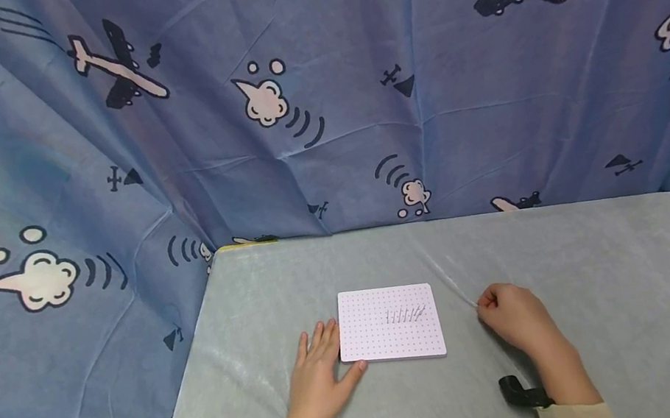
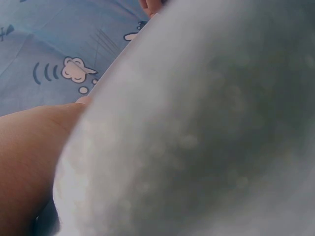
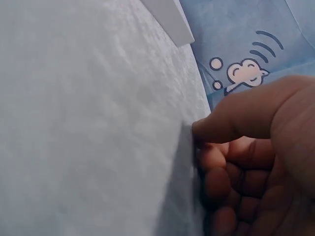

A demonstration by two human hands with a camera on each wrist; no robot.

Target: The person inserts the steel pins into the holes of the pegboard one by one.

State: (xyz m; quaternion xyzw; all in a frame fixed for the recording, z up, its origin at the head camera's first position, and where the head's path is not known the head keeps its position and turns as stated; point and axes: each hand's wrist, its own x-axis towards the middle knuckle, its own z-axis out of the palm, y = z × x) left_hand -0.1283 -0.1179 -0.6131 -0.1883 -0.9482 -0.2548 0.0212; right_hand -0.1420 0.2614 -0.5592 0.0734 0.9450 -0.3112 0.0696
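Note:
A pale, thin pegboard (image 1: 368, 341) with rows of small holes lies flat on the cloth-covered table. Several thin metal pins (image 1: 404, 315) stand in a row right of its middle, the rightmost ones leaning. My left hand (image 1: 322, 383) rests on the table with fingers straight, fingertips at the board's left edge and thumb at its front-left corner. To the right of the board, apart from it, my right hand (image 1: 518, 315) is low over the table. Its thumb and forefinger pinch together on what looks like a thin pin, mostly hidden; the other fingers curl inward.
A grey cloth (image 1: 648, 303) with creases covers the table. Behind it and along the left hangs a blue curtain (image 1: 343, 103) printed with planes and clouds. A black strap mount (image 1: 522, 394) sits on the right wrist. The left wrist view is mostly blurred.

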